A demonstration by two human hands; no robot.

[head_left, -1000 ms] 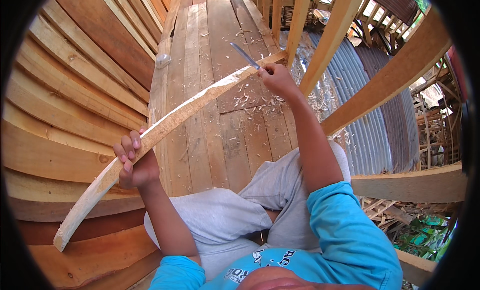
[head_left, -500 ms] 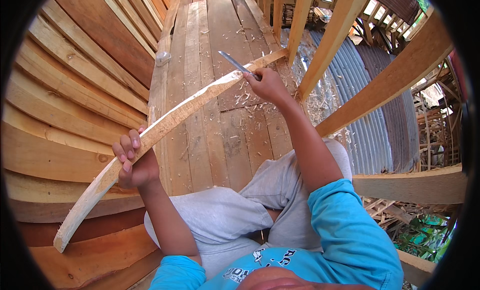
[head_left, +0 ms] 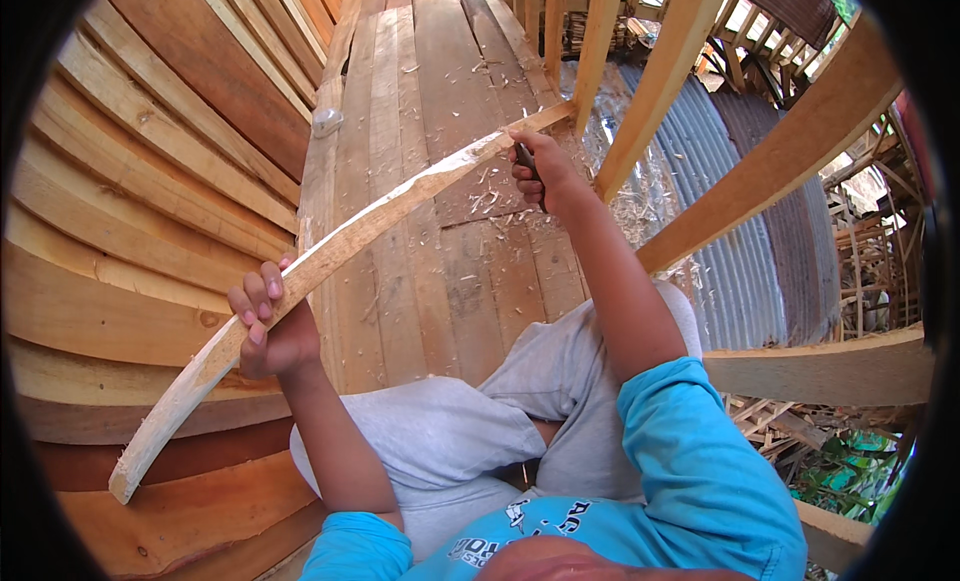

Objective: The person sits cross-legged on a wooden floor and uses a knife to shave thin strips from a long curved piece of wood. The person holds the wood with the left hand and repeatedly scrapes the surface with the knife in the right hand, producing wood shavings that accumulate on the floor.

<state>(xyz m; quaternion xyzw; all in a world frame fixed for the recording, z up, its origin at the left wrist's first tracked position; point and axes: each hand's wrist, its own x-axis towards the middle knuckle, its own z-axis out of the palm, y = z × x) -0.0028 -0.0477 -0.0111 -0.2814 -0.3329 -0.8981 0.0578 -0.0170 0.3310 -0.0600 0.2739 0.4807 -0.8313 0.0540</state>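
Observation:
A long, pale strip of wood [head_left: 384, 213] slants across in front of me, its upper face partly shaved white. Around its lower half my left hand [head_left: 280, 326] is closed, fingers over the top edge. The strip's far end touches the railing at the upper right. Near that end, my right hand [head_left: 550, 173] grips a knife [head_left: 526, 163]. Its dark handle shows between the fingers, while the blade is mostly hidden from view. The right thumb lies at the wood's edge.
Wood shavings [head_left: 490, 196] litter the plank floor [head_left: 400, 301]. A wall of overlapping boards [head_left: 130, 201] rises on the left. On the right stand railing posts [head_left: 655, 91], with corrugated metal sheets [head_left: 735, 211] beyond. A small clear plastic object [head_left: 326, 122] lies by the wall.
My right hand has turned, so the blade that stuck out to the upper left no longer shows. It sits slightly farther right along the strip. My left hand has hardly moved.

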